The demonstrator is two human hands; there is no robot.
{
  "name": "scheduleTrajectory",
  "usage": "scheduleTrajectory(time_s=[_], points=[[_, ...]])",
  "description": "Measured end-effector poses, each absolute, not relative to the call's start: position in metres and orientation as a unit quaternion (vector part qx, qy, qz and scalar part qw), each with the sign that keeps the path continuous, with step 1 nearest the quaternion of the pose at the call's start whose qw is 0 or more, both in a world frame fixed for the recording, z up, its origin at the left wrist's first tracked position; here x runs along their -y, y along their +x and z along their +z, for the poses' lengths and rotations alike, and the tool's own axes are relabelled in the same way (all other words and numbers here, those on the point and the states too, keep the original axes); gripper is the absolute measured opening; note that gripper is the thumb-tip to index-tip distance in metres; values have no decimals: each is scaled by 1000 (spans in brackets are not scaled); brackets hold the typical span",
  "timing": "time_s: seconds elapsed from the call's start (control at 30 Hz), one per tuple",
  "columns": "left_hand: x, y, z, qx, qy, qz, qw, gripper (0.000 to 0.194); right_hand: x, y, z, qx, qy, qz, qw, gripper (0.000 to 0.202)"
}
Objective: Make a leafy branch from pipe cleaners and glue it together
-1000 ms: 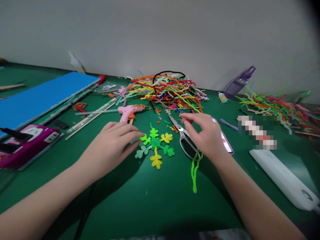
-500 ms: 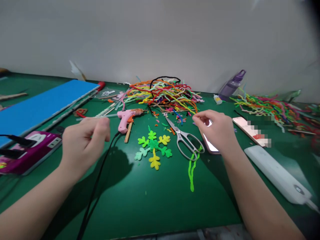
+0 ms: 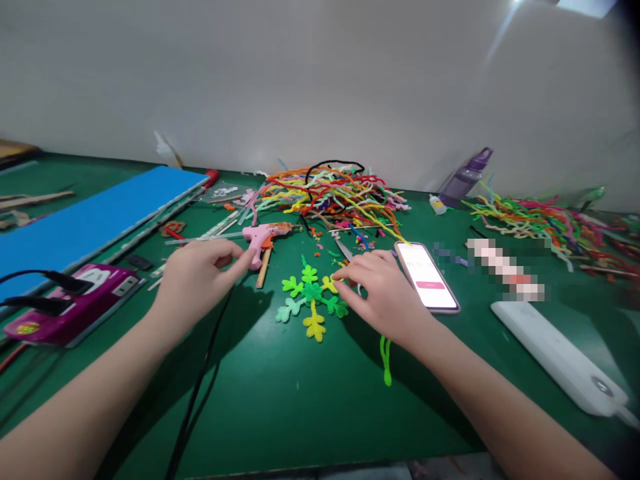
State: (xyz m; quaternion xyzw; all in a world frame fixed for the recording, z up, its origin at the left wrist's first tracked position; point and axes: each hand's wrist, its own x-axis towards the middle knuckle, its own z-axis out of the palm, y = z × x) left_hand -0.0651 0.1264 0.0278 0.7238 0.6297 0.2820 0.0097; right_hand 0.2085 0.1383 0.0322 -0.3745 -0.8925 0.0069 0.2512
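A fuzzy pipe-cleaner leaf ornament [image 3: 313, 293], with green, mint and yellow lobed leaves around a green centre, lies flat on the green table. My right hand [image 3: 387, 293] is over its right side, thumb and forefinger pinched at the upper right yellow leaf. That same hand covers most of the scissors [image 3: 343, 250] and the top of a bright green pipe cleaner [image 3: 385, 360]. To the left, my left hand [image 3: 203, 277] is held with thumb and fingers apart and nothing visible in it. Its thumb tip comes near the handle of the pink hot glue gun [image 3: 257, 243].
Tangled pipe cleaners [image 3: 330, 190] are heaped at the back, with scraps before them. A lit phone [image 3: 430, 283], a purple bottle [image 3: 463, 180] and a white device [image 3: 555, 357] are at right. A magenta power strip [image 3: 75, 310] and blue board [image 3: 100, 213] are at left.
My right hand has moved left and down from near the phone to the ornament. My left hand has moved right toward the glue gun, its fingers opening. The view has shifted slightly.
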Motion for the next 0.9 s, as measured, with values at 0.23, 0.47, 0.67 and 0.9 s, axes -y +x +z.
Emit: scheduleTrajectory(time_s=[0.23, 0.47, 0.67, 0.9], points=[[-134, -74, 14, -523, 838, 130, -88, 29, -137, 216, 22, 877, -376, -64, 291, 17], [-133, -74, 7, -491, 868, 41, -64, 29, -149, 230, 6, 865, -388, -75, 310, 12], [-133, -71, 6, -502, 865, -5, 2, 28, -154, 232, 1, 858, -388, -80, 328, 11], [-133, -66, 9, -507, 862, 19, 15, 42, -150, 230, 1, 863, -371, -71, 334, 11]])
